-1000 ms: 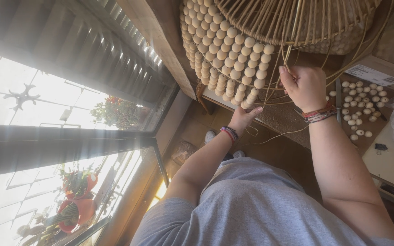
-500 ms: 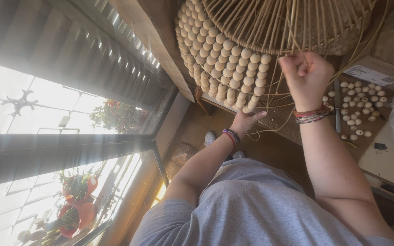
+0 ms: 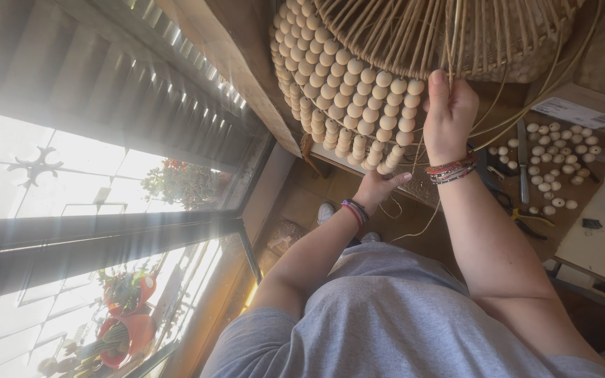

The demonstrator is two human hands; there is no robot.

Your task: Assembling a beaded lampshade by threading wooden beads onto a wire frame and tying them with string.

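Observation:
A round rattan frame (image 3: 414,35) with rows of pale wooden beads (image 3: 348,91) threaded on its spokes stands in front of me. My right hand (image 3: 448,115) is raised against the spokes beside the bead rows, fingers closed on thin rattan strands (image 3: 456,42). My left hand (image 3: 379,185) reaches under the lowest beads and holds the bottom edge of the beaded part. Both wrists wear bracelets. Loose strands (image 3: 414,227) hang down between my arms.
A cardboard tray (image 3: 582,105) at the right holds several loose wooden beads (image 3: 554,150), a knife (image 3: 523,164) and pliers (image 3: 519,217). A bright window with potted plants (image 3: 124,329) fills the left. My shoes (image 3: 327,210) show on the floor below.
My right hand has climbed along the strands and now presses against the spokes by the beads. My left hand has stayed under the beaded edge.

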